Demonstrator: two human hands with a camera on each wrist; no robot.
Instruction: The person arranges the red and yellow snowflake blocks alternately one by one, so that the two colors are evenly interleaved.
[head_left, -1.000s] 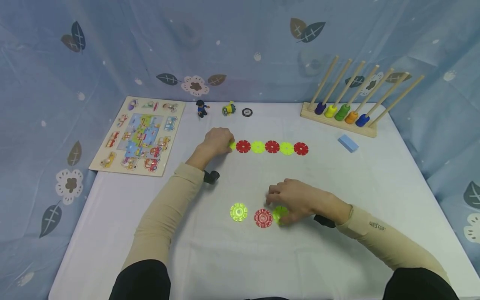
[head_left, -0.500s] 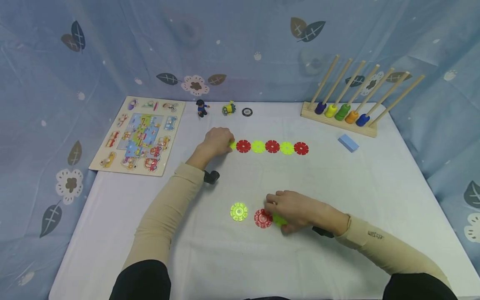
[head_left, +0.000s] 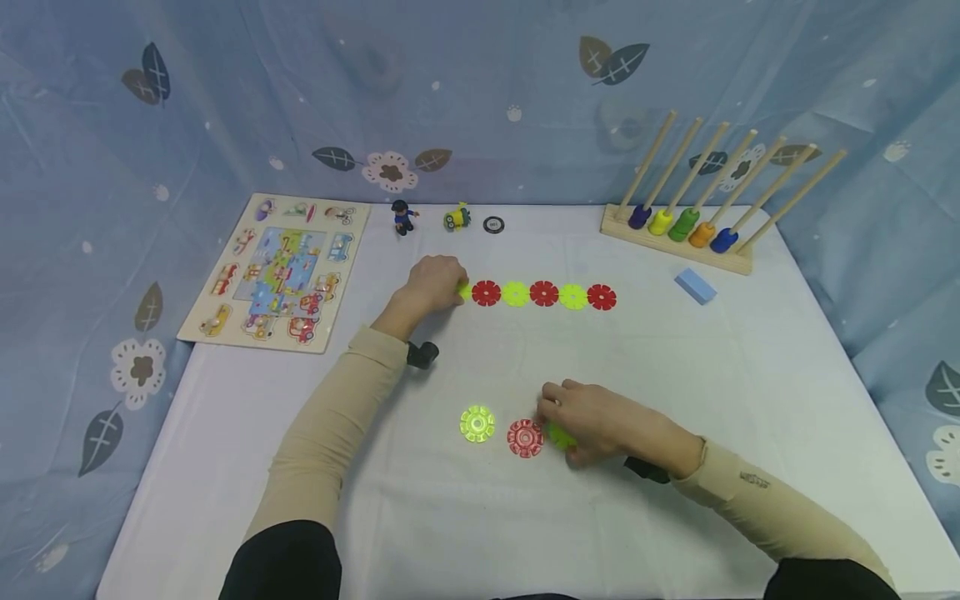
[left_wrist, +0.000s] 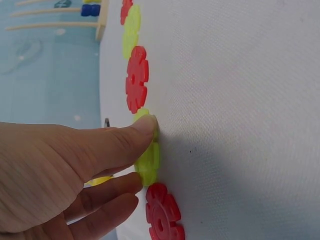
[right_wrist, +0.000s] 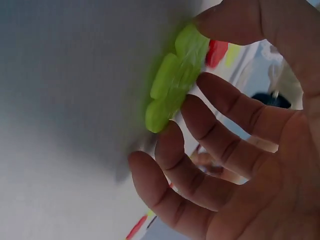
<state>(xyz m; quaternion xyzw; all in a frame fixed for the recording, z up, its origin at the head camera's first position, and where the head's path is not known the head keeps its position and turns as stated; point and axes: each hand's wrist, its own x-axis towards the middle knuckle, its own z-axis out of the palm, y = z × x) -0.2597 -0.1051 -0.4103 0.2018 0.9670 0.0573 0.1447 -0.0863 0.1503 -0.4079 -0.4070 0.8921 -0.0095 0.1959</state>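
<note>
My left hand (head_left: 435,282) is at the left end of the visible row of notched plastic discs and pinches a yellow-green disc (left_wrist: 149,167) by its edge, thumb on the near side. A red disc (left_wrist: 162,215) beside it shows in the left wrist view but is hidden by the hand in the head view. Nearer the body, my right hand (head_left: 596,421) holds another yellow-green disc (right_wrist: 172,82) tilted between thumb and fingertips, close over the cloth. Just left of that hand lie a red disc (head_left: 525,438) and a yellow-green disc (head_left: 477,423), apart from each other.
The row continues rightward in alternating red discs (head_left: 543,293) and yellow-green discs (head_left: 515,294). A puzzle board (head_left: 197,321) lies back left. Along the back stand a toy figure (head_left: 402,218), a small vehicle (head_left: 457,217) and a peg rack (head_left: 675,242); a blue block (head_left: 696,286) lies before it.
The right hand has come slightly toward the body, gripping the yellow-green disc, then shifted a little right, away from the red disc. The left hand has kept its place.
</note>
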